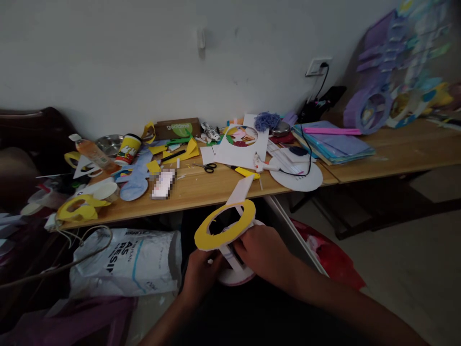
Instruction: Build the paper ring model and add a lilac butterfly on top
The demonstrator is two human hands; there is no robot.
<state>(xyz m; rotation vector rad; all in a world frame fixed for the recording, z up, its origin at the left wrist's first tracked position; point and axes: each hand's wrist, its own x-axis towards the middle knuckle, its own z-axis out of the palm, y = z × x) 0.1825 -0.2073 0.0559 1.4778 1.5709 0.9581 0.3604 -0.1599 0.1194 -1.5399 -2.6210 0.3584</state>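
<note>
Above my lap is a handmade craft frame [206,235] that looks like foam board or card. It has a yellow ring on top, a white ring beneath, and white strips between the two. One long white strip [240,190] sticks out toward the table. My left hand [199,271] grips the frame's near left side, fingers curled in under the yellow ring. On the right, my right hand [268,252] is closed around the strips between the rings. Its fingertips are partly hidden by the yellow ring, so I cannot tell what exactly they pinch.
On the wooden table [187,197] lie black scissors [207,167], a yellow cutter [247,173], a glue gun [264,166] with its cord, a phone [163,184], a bottle [95,154] and a cup [128,149]. A white bag [126,264] sits below left; an open drawer edge [295,233] is at right.
</note>
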